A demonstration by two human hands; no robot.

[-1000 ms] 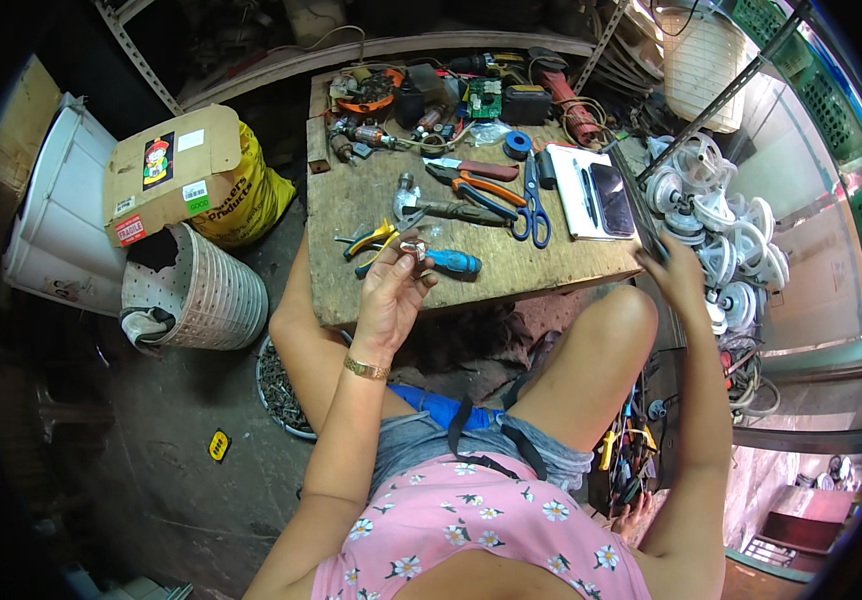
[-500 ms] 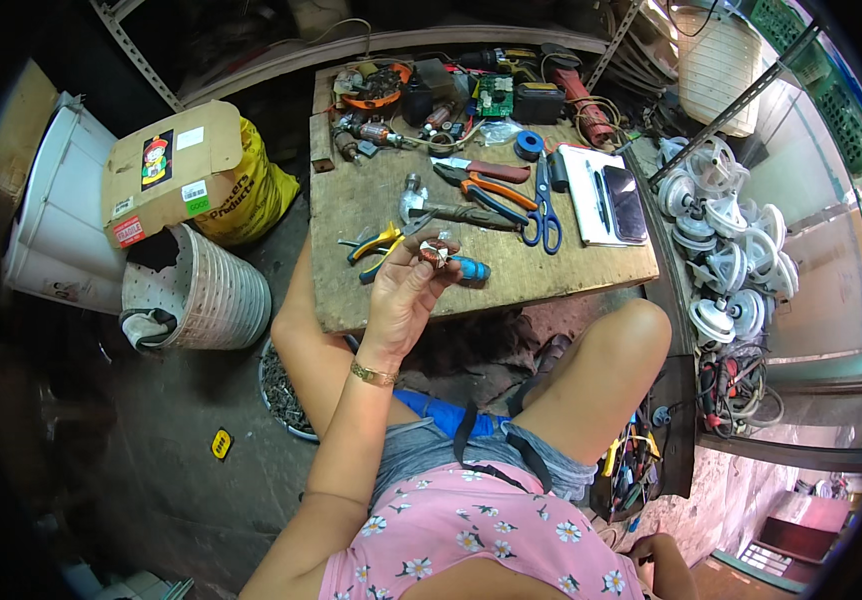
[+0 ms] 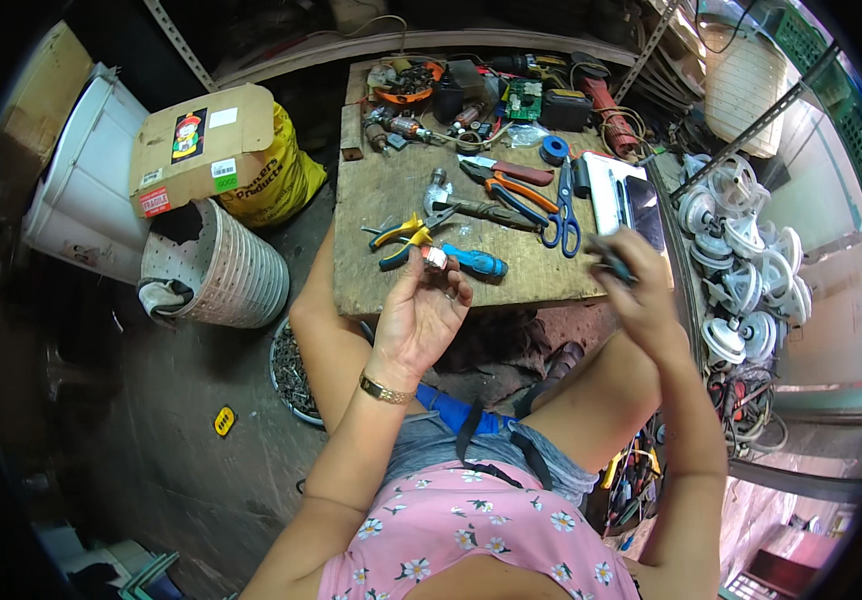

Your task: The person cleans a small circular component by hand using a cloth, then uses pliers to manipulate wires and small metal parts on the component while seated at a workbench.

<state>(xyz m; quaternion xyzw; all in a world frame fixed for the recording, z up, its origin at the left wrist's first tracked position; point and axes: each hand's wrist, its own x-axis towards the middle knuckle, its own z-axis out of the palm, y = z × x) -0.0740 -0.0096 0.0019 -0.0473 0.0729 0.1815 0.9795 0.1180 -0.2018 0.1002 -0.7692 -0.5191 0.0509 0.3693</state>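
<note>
Over the table's near edge, my left hand (image 3: 419, 315), palm up, pinches a small reddish-brown and white piece (image 3: 435, 258) between thumb and fingertips. My right hand (image 3: 639, 285) is raised at the table's near right corner, closed around a slim dark object (image 3: 613, 262). Motion blurs that object, so its kind is not clear. Just beyond my left hand lie yellow-and-blue pliers (image 3: 403, 240) and a blue screwdriver handle (image 3: 476, 262). A hammer (image 3: 481, 208), orange-and-blue pliers (image 3: 511, 190) and blue scissors (image 3: 563, 220) rest farther back on the wooden table (image 3: 371, 280).
A notebook (image 3: 603, 185) with a dark phone (image 3: 643, 212) lies at the table's right. Motor parts (image 3: 411, 128), a green circuit board (image 3: 523, 98) and a red power tool (image 3: 611, 115) crowd the back. White pulley-like wheels (image 3: 741, 235) hang at right; a white basket (image 3: 216, 265) stands left.
My right hand has come up from the lower right to the table's right corner with a dark object. My left hand has tilted its palm upward, still pinching the small piece. The view has shifted slightly.
</note>
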